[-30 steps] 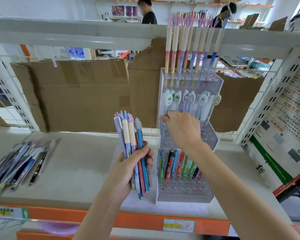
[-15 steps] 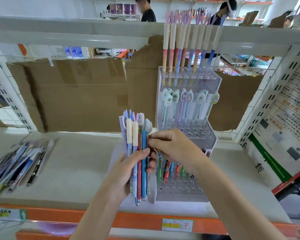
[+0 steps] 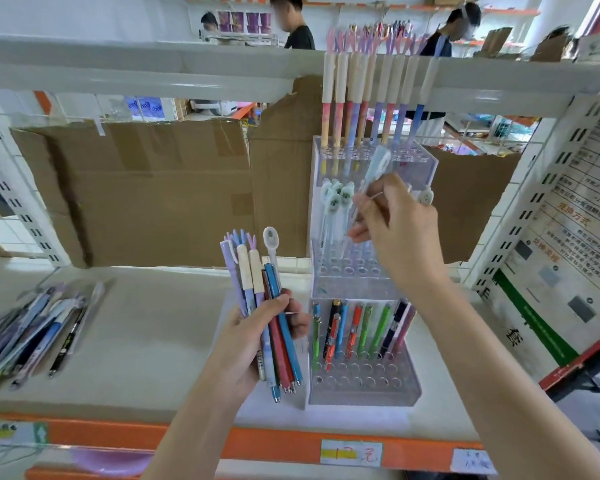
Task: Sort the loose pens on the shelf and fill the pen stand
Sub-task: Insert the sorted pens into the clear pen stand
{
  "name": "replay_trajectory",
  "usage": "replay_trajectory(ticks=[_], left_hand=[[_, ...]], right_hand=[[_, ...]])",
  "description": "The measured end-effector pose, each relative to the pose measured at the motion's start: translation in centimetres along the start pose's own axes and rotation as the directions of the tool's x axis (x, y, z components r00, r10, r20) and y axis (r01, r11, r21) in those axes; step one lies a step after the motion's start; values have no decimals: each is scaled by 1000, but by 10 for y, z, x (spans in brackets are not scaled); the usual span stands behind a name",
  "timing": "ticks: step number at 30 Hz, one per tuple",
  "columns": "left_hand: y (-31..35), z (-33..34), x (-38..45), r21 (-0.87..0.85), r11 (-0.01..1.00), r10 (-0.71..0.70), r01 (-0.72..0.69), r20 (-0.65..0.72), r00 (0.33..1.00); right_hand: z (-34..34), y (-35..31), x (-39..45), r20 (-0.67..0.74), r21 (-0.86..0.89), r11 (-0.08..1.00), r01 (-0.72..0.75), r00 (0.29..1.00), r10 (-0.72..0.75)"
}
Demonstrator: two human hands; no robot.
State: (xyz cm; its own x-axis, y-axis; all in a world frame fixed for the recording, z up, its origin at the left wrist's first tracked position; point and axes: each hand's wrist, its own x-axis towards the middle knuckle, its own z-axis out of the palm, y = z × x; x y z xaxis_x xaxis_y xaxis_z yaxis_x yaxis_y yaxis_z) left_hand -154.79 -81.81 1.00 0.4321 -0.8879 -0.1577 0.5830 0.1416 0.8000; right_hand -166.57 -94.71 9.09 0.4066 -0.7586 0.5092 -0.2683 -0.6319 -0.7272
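White shelf (image 3: 146, 344) spans the lower frame, brown cardboard (image 3: 146, 192) taped behind it. Clear tiered pen stand (image 3: 364, 386) at centre right: tall pastel pens up top, cartoon-capped pens mid tier, coloured pens in the bottom rows. Loose pens (image 3: 32, 334) piled at lower left of the shelf. Left hand (image 3: 253, 341), centre frame, fingers curled round a bundle of pens (image 3: 264, 306), held upright just left of the stand. Right hand (image 3: 395, 230) over the mid tier, fingers pinching one blurred pale-blue pen (image 3: 374, 174), probably cartoon-capped.
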Motion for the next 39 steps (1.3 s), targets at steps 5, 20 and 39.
replay_trajectory(ticks=[5,20,39], left_hand=[[2,2,1,7,1000,8,-8,24,1000],[2,7,0,24,1000,16,-17,23,1000],[1,8,-6,40,997,-73,70,88,993]], right_hand=[[11,8,3,-28,-41,999,28,999,-29],[34,29,6,88,-362,932,8,996,26],[36,9,-41,419,-13,976,-219,885,204]])
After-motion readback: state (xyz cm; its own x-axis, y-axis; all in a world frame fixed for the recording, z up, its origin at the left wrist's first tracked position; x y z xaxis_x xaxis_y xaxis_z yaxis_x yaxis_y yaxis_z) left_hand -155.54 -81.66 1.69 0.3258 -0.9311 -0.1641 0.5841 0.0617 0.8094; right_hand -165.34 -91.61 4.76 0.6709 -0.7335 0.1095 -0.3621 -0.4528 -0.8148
